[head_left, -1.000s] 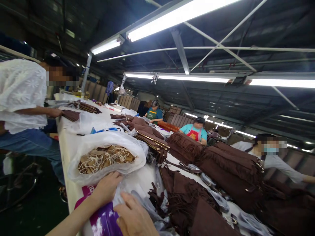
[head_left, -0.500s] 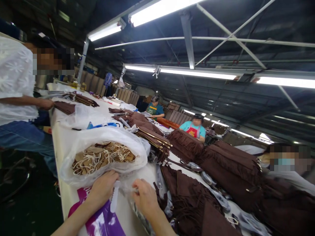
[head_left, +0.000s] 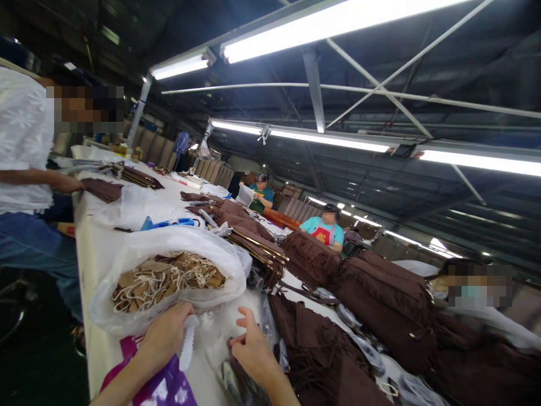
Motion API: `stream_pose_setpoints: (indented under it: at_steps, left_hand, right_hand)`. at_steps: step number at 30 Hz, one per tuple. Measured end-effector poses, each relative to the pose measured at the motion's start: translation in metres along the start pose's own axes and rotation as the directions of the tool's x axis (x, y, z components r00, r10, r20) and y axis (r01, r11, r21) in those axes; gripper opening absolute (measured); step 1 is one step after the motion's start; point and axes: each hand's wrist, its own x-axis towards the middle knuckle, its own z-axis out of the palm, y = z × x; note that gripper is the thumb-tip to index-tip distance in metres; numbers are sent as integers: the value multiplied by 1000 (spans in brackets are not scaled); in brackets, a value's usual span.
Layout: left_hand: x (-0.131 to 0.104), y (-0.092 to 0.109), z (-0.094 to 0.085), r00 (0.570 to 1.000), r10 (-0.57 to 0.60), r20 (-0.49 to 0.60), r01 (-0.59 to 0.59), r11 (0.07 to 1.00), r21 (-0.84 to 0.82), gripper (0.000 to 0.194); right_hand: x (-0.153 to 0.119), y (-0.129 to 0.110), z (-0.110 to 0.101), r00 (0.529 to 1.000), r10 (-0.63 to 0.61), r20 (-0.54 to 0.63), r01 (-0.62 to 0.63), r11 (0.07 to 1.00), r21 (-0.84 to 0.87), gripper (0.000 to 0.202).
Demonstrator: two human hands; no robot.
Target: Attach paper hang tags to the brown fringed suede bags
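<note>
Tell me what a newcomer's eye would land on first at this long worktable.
First, the heaps of dark brown fringed pieces piled along the right side of the white table. Next, the clear plastic bag of tan tags with white strings near the front, with the left hand at its edge gripping a small white strip. The right hand pinches clear plastic just beside it.

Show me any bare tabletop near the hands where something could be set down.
One bare strip of white tabletop runs along the near edge, between the clear plastic bag of tan tags and the blue-handled tool. Right of the right hand, brown fringed suede pieces crowd everything.
</note>
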Motion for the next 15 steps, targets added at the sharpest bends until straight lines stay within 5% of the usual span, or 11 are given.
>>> stream_pose_setpoints:
  at_steps: [5, 15]
  left_hand:
    - [3, -7, 3, 999, -30, -17, 29, 998, -51, 28]
    - [4, -12, 6, 998, -43, -36, 39, 996, -86, 26]
  right_hand:
    - [0, 0, -3, 1000, 14, -8, -14, 1000, 20, 51]
    - [6, 1, 11, 999, 20, -26, -16, 988, 152, 55]
